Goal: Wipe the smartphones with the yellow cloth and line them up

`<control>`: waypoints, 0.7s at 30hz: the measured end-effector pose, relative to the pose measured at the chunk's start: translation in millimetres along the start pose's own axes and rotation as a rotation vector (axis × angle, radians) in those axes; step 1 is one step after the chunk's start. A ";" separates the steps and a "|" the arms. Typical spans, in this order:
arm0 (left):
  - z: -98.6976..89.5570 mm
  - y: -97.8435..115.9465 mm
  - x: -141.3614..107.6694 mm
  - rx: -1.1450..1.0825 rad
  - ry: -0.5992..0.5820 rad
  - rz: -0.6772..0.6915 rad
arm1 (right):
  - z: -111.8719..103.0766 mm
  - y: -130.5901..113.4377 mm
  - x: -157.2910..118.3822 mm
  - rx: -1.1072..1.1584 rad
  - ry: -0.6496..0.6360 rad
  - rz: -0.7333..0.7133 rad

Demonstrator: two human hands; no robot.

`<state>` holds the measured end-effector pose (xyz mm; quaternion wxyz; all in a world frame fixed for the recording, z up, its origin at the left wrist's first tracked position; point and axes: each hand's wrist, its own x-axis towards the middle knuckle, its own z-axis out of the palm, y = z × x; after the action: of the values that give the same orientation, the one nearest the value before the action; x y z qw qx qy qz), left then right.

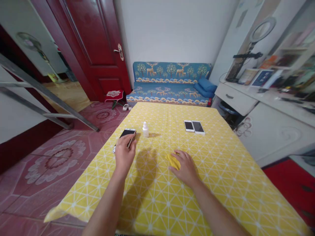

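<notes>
My left hand (125, 151) is over a dark-screened phone (127, 132) at the table's left side, its thumb and fingers apart, hiding part of the phone. Just right of that phone, a small white bottle (145, 131) stands upright. Near the table's middle, my right hand (185, 166) has its thumb and fingers around a crumpled yellow cloth (173, 161) on the tablecloth. Farther back on the right lie a smaller white phone (189, 126) and a larger white phone (198, 127), side by side with dark screens up.
A yellow patterned cloth (167, 196) covers the table. Behind it stands a blue sofa (164, 90) with deer prints. At the right is a white desk (275, 114) with a ring light (263, 30). A metal ladder-like frame (56, 100) and red stool (114, 95) are at the left.
</notes>
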<state>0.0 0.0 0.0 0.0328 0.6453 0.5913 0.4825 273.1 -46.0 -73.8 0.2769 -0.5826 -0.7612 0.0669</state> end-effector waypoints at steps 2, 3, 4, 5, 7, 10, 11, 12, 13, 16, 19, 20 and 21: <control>7.6 -30.9 6.8 0.267 0.036 -0.041 | 0.6 0.7 0.2 0.007 0.010 -0.009; 9.2 -42.6 9.0 0.376 0.020 -0.075 | 1.0 0.9 0.3 0.010 0.014 -0.012; 9.8 -51.4 10.9 0.461 -0.017 -0.109 | 1.2 1.2 0.4 0.012 0.017 -0.015; 9.8 -57.3 12.8 0.520 -0.077 -0.142 | 1.5 1.4 0.5 0.013 0.019 -0.016; 9.2 -62.0 17.1 0.578 -0.216 -0.208 | 1.7 1.8 0.6 0.014 0.023 -0.015; 8.9 -59.8 22.7 0.589 -0.341 -0.312 | 1.6 2.0 0.8 0.020 0.027 -0.018; 9.2 -58.4 23.6 0.587 -0.345 -0.342 | 1.5 2.0 0.8 0.022 0.028 -0.019; 9.8 -57.2 24.0 0.584 -0.334 -0.368 | 1.5 2.0 0.8 0.025 0.029 -0.020; 10.6 -56.0 23.7 0.581 -0.312 -0.389 | 1.5 1.9 0.8 0.028 0.028 -0.020; 14.1 -53.3 20.3 0.573 -0.232 -0.420 | 1.7 2.0 0.7 0.032 0.030 -0.014; 17.4 -49.4 16.8 0.600 -0.165 -0.386 | 2.1 2.2 0.4 0.032 0.033 -0.009; 17.9 -47.6 16.5 0.618 -0.158 -0.376 | 2.1 2.3 0.4 0.033 0.034 -0.010; 17.9 -45.6 16.6 0.640 -0.161 -0.378 | 2.1 2.3 0.3 0.035 0.034 -0.011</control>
<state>-24.3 36.3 -27.8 -0.0355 0.5383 0.8163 0.2066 273.9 -44.5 -76.5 0.3001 -0.5744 -0.7585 0.0687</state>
